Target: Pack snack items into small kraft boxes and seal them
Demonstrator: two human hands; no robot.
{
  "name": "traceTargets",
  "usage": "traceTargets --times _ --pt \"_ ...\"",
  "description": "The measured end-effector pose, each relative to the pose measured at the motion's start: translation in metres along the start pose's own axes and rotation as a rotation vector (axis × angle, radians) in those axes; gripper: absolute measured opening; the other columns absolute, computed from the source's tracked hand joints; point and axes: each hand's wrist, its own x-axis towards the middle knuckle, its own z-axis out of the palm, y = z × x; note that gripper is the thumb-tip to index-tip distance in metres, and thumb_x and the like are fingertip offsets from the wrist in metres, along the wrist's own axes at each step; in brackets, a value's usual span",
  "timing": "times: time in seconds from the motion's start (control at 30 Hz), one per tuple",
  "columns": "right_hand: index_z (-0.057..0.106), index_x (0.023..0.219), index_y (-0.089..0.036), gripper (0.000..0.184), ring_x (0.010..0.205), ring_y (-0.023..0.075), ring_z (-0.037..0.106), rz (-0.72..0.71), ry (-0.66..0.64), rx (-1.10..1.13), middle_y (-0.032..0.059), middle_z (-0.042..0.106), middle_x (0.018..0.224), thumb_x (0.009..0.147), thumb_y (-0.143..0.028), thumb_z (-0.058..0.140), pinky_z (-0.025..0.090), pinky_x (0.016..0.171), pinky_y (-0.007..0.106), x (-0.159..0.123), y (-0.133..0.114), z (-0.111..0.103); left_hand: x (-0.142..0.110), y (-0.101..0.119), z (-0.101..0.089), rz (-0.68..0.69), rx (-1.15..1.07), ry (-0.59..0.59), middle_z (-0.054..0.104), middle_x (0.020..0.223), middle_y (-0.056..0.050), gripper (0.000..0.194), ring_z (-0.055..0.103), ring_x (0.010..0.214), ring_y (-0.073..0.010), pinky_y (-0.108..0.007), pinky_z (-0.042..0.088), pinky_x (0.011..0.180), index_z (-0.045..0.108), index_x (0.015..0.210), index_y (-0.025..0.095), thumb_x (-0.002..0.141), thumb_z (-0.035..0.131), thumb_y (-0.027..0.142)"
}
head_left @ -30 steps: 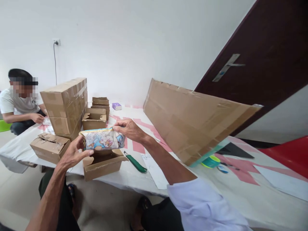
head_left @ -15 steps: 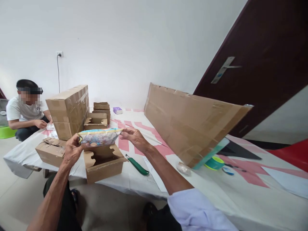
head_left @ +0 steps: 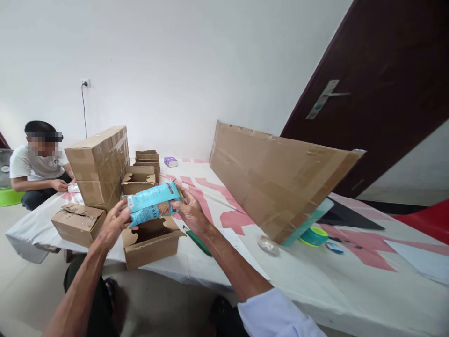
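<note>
A soft printed packet (head_left: 149, 200) is held up between both hands, its light blue side with printed text facing me. My left hand (head_left: 115, 220) grips its left end, thumb on the near face. At the right end, my right hand (head_left: 191, 208) is closed on the packet in the same way. Just below it sits an open cardboard box (head_left: 152, 250) at the table's front edge; the packet and hands hide part of its opening. A green utility knife (head_left: 198, 241) lies right of the box, partly covered by my right forearm.
A closed carton (head_left: 77, 223) and stacked taped cartons (head_left: 98, 164) stand left, with open boxes (head_left: 139, 175) behind. A large cardboard sheet (head_left: 273, 175) leans at right, near a tape roll (head_left: 314, 236). Another person (head_left: 40, 164) crouches at far left.
The packet has been turned over: its white cartoon side faced me before, now its blue text side does. Both hands keep hold of its ends. My view has shifted slightly.
</note>
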Motion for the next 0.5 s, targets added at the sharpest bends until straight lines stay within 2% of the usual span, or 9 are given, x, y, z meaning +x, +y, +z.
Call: traceTargets --times 0.1,0.2,0.3,0.37,0.5 --pt "0.072 0.129 -0.027 0.068 0.121 0.0284 0.07 -0.003 -0.023 -0.017 0.0055 0.076 0.131 0.066 -0.039 0.096 0.061 0.095 0.037 -0.005 0.001 0.004 0.004 -0.005 0.007 0.065 -0.061 0.063 0.079 0.116 -0.014 0.076 0.078 0.094 -0.0273 -0.031 0.062 0.073 0.067 0.13 0.017 0.067 0.097 0.047" --pt "0.076 0.119 -0.025 0.056 0.112 0.0293 0.074 0.041 -0.093 -0.013 0.0061 0.08 0.116 0.074 -0.055 0.09 0.063 0.09 0.039 -0.004 0.0 0.006 0.012 0.0 0.01 0.165 -0.098 0.11 0.08 0.112 -0.01 0.071 0.076 0.093 -0.0245 -0.032 0.062 0.078 0.07 0.125 0.018 0.064 0.1 0.038" --pt "0.077 0.108 -0.025 0.05 0.1 0.0275 0.077 0.066 -0.141 -0.028 0.0037 0.081 0.103 0.075 -0.061 0.089 0.065 0.083 0.039 0.007 0.003 0.002 0.026 0.006 0.007 0.219 -0.085 0.112 0.08 0.111 -0.008 0.069 0.076 0.09 -0.0234 -0.033 0.063 0.078 0.071 0.122 0.019 0.061 0.1 0.034" --pt "0.076 0.106 -0.025 0.051 0.093 0.0252 0.078 0.093 -0.141 -0.051 0.003 0.081 0.1 0.072 -0.061 0.091 0.065 0.08 0.038 0.019 0.008 -0.002 0.04 0.003 0.003 0.197 -0.068 0.115 0.08 0.105 -0.007 0.068 0.075 0.083 -0.0214 -0.032 0.062 0.075 0.073 0.117 0.018 0.057 0.101 0.035" --pt "0.073 0.095 -0.022 0.053 0.077 0.0205 0.077 0.237 -0.079 -0.106 0.0025 0.08 0.088 0.064 -0.059 0.096 0.064 0.071 0.033 0.044 0.029 -0.012 0.069 -0.012 -0.006 0.066 -0.024 0.167 0.079 0.085 -0.003 0.074 0.07 0.067 -0.0164 -0.028 0.058 0.065 0.071 0.105 0.015 0.044 0.104 0.038"
